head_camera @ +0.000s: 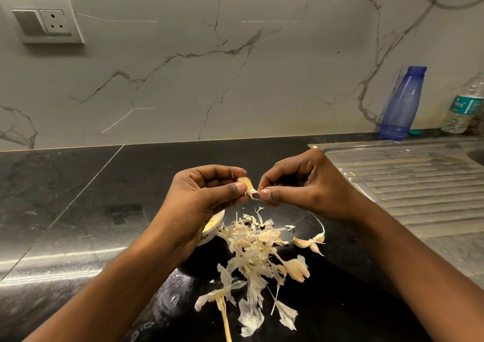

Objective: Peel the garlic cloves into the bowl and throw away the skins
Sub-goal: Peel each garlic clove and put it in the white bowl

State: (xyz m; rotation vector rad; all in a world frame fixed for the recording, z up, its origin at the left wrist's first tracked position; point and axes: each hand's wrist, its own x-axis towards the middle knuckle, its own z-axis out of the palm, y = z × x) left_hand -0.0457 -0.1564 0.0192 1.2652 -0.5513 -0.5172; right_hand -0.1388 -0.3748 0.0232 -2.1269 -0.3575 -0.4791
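While your left hand (207, 187) pinches a garlic clove (244, 181) between thumb and fingertips, your right hand (296, 182) pinches the loose tip of its skin (252, 191). The two hands sit close together above the bench (78, 197), joined only by that papery strip. You look to be midway through peeling this clove, as part of it already shows bare and yellowish.

The next move calls for a firm hold with the left and a steady pull with the right, away from the clove. The skin is thin and will likely tear if you jerk it. Once the clove is bare, it goes into the small bowl (212, 233), which sits under your left wrist and is mostly hidden by it. You will need to shift that arm aside to drop the clove in.

Only a part of the bowl's rim and wall shows. Inside it there is something pale yellow, probably peeled cloves.

Just right of the bowl, a pile of skins (251, 244) lies on the bench. At least two clusters of unpeeled cloves (310, 242) rest near it, so the job is not finished. No bin is in view for the skins.

Against the back wall by the sink drainboard (408, 184) stand a blue bottle (403, 103) and a clear plastic bottle (463, 106). You cannot tell what either holds.
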